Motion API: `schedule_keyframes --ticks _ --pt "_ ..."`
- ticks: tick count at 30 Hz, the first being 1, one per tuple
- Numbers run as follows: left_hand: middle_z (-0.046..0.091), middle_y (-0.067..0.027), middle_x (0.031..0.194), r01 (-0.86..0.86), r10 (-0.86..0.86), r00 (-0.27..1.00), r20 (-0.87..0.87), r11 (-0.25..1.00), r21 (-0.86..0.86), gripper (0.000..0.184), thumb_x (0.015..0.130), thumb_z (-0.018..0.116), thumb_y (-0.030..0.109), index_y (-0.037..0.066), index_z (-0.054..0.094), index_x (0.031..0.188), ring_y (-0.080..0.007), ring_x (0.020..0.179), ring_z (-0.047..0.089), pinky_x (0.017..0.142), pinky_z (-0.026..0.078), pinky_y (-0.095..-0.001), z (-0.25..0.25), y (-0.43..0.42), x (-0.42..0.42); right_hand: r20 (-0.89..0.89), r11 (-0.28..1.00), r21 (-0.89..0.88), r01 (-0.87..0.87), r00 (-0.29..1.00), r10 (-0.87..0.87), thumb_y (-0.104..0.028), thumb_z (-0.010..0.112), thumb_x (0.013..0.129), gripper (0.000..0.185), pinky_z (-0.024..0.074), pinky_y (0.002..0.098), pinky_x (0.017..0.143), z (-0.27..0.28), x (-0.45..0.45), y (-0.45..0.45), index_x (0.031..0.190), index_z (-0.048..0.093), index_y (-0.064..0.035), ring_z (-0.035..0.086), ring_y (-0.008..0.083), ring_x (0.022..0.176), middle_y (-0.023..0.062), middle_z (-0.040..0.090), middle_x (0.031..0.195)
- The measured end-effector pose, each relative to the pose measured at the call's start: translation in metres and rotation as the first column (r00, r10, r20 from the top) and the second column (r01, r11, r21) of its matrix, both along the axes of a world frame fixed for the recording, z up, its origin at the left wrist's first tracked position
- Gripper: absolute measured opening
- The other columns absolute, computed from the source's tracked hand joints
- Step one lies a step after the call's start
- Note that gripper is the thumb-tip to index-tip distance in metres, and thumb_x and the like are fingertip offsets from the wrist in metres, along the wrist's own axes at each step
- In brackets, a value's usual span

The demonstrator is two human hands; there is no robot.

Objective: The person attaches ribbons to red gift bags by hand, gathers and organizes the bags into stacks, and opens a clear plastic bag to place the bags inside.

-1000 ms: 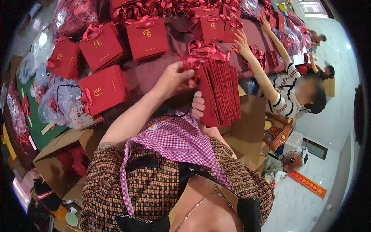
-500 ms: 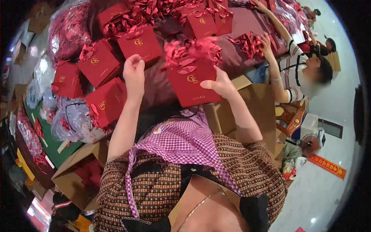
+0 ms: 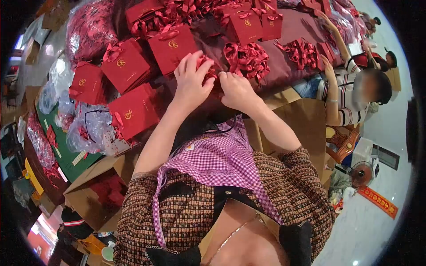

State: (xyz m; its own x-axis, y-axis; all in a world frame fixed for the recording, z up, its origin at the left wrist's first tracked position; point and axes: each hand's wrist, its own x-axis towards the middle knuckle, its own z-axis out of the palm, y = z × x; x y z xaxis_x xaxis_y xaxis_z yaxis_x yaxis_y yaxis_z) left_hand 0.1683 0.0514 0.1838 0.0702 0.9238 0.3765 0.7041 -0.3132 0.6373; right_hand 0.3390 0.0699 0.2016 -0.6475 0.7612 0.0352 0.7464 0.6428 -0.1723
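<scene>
My left hand [image 3: 191, 84] has its fingers spread over red ribbons [image 3: 208, 67], at the lower right corner of a stack of red gift bags [image 3: 172, 48] with gold lettering. Just to its right is my right hand [image 3: 237, 91], its fingers curled together; whatever lies under them is hidden. Beyond the right hand is a bundle of looped red ribbon [image 3: 246, 58]. More bag stacks lie to the left: one [image 3: 126, 65] beside the first, a smaller one [image 3: 87, 83] further left, and one [image 3: 135, 111] nearer my body.
A dark red cloth [image 3: 284, 33] covers the table. Bagged red ribbons [image 3: 91, 31] are at the back left, clear plastic bags [image 3: 91, 128] at the left. Open cardboard boxes stand left [image 3: 100, 188] and right [image 3: 295, 128]. A co-worker in a striped shirt [image 3: 348, 95] reaches over at the right.
The bag stack in my right hand has left its raised place before me, and a ribbon bundle shows on the table there. My left hand has moved right, close to my right hand.
</scene>
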Motion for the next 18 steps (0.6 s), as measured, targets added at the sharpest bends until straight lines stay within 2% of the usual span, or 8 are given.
schedule_keyframes --ticks 2,3,5,9,10,15,17,18 --pt "0.051 -0.0096 0.121 0.08 -0.078 0.997 0.022 0.992 -0.102 0.023 0.074 0.066 0.019 0.011 0.066 0.096 -0.0321 0.118 0.041 0.095 0.034 -0.0477 -0.011 0.002 -0.003 0.002 1.0 -0.001 -0.028 1.0 0.028 -0.004 0.059 0.062 0.025 0.0505 0.0395 0.063 -0.008 0.0 -0.002 0.084 0.049 -0.0005 0.061 0.0303 0.073 0.0145 0.059 0.077" --pt "0.051 -0.0096 0.121 0.078 -0.076 0.997 0.022 0.991 -0.105 0.023 0.074 0.066 0.019 0.011 0.066 0.096 -0.0321 0.118 0.041 0.095 0.034 -0.0477 -0.015 0.001 -0.004 0.0 0.999 0.012 -0.033 0.999 0.033 -0.004 0.06 0.062 0.025 0.0503 0.0392 0.062 -0.013 0.001 -0.002 0.084 0.049 -0.0009 0.061 0.0298 0.072 0.014 0.059 0.076" --pt "0.052 -0.0097 0.121 0.1 -0.094 0.995 0.037 0.97 -0.224 0.018 0.076 0.065 0.021 0.011 0.066 0.091 -0.0313 0.115 0.044 0.093 0.035 -0.0474 -0.022 0.0 -0.005 -0.003 0.999 0.023 -0.04 0.999 0.04 -0.005 0.06 0.063 0.025 0.0502 0.0389 0.062 -0.02 0.003 -0.002 0.085 0.049 -0.0013 0.061 0.0293 0.072 0.0136 0.059 0.076" --pt "0.052 -0.0153 0.115 0.055 -0.014 0.974 0.227 0.983 -0.175 0.018 0.074 0.068 0.016 0.007 0.064 0.089 -0.0358 0.106 0.05 0.089 0.041 -0.0436 -0.034 -0.004 0.002 0.02 1.0 0.007 -0.017 1.0 0.017 -0.005 0.06 0.063 0.025 0.0497 0.0385 0.065 -0.025 0.005 -0.007 0.086 0.049 -0.002 0.06 0.0289 0.074 0.0134 0.058 0.078" --pt "0.052 -0.0153 0.115 0.058 -0.016 0.974 0.227 0.982 -0.179 0.018 0.074 0.068 0.016 0.007 0.064 0.089 -0.0358 0.106 0.05 0.089 0.041 -0.0436 -0.033 -0.005 0.004 0.025 1.0 0.002 -0.008 1.0 0.008 -0.005 0.06 0.063 0.026 0.0493 0.0384 0.066 -0.026 0.006 -0.008 0.086 0.049 -0.0022 0.06 0.0288 0.076 0.0131 0.058 0.079" --pt "0.053 -0.0166 0.108 0.123 -0.079 0.973 0.217 0.973 -0.197 0.017 0.073 0.068 0.011 0.001 0.062 0.085 -0.032 0.103 0.053 0.089 0.042 -0.0391 -0.039 -0.002 0.008 0.001 1.0 0.029 -0.003 1.0 0.003 -0.006 0.061 0.062 0.029 0.0482 0.0386 0.067 -0.036 0.011 -0.01 0.088 0.048 -0.0025 0.058 0.029 0.078 0.0125 0.056 0.081" --pt "0.054 -0.0161 0.104 0.176 -0.098 0.938 0.332 0.961 -0.214 0.016 0.072 0.067 0.009 0.0 0.061 0.084 -0.0311 0.101 0.054 0.088 0.043 -0.037 -0.047 0.003 0.003 0.009 1.0 0.024 0.017 1.0 -0.017 -0.006 0.062 0.061 0.031 0.0479 0.0387 0.068 -0.036 0.012 -0.01 0.089 0.048 -0.0024 0.058 0.0291 0.078 0.0124 0.056 0.081" --pt "0.058 -0.012 0.099 0.145 -0.086 0.934 0.347 0.978 -0.148 0.013 0.075 0.066 0.007 0.0 0.061 0.085 -0.0241 0.096 0.056 0.085 0.044 -0.0321 -0.057 0.007 0.0 -0.018 1.0 0.022 0.02 1.0 -0.02 -0.007 0.063 0.061 0.033 0.0478 0.0391 0.068 -0.035 0.012 -0.01 0.09 0.048 -0.002 0.058 0.0295 0.078 0.0127 0.056 0.082"
